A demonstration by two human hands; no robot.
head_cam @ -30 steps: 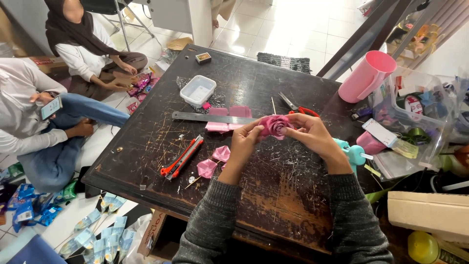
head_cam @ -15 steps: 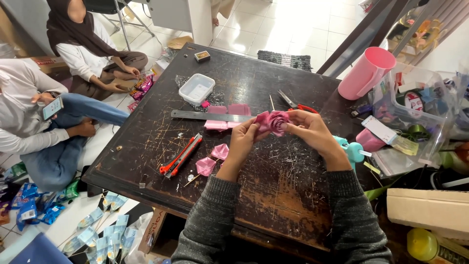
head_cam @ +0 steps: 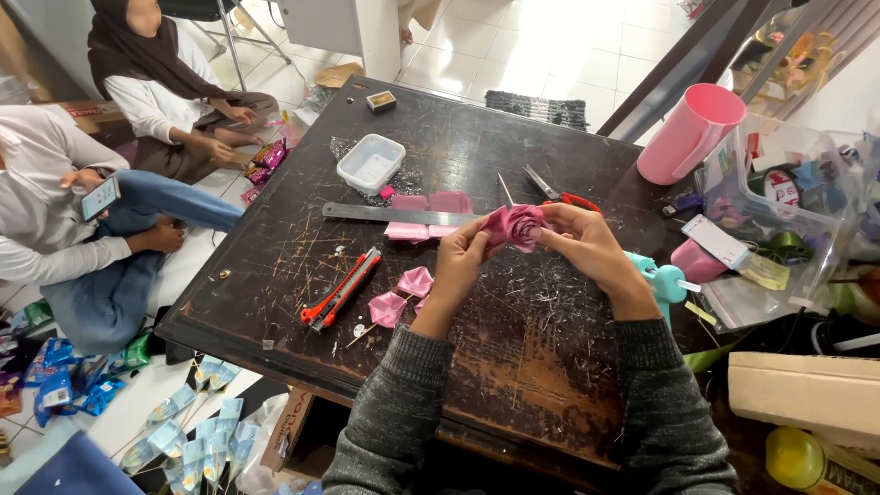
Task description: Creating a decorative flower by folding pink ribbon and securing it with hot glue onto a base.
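Comparing w/ the earlier frames: little is changed. The pink ribbon rose (head_cam: pixel 518 225) is kept pinched between both hands just below the steel ruler (head_cam: pixel 403 215), raised off the dark table (head_cam: pixel 513 367). Left hand (head_cam: pixel 463 261) fingers are closed on its left edge; right hand (head_cam: pixel 587 243) fingers are clamped on the right. Only slight re-gripping is noted; shaping is judged ongoing. Folded pink pieces (head_cam: pixel 403 293) lie untouched below the ruler, beside the red cutter (head_cam: pixel 341 289).

Pink ribbon rose (head_cam: pixel 515 225), orange cutter (head_cam: pixel 342 288), pink jug (head_cam: pixel 687 134).
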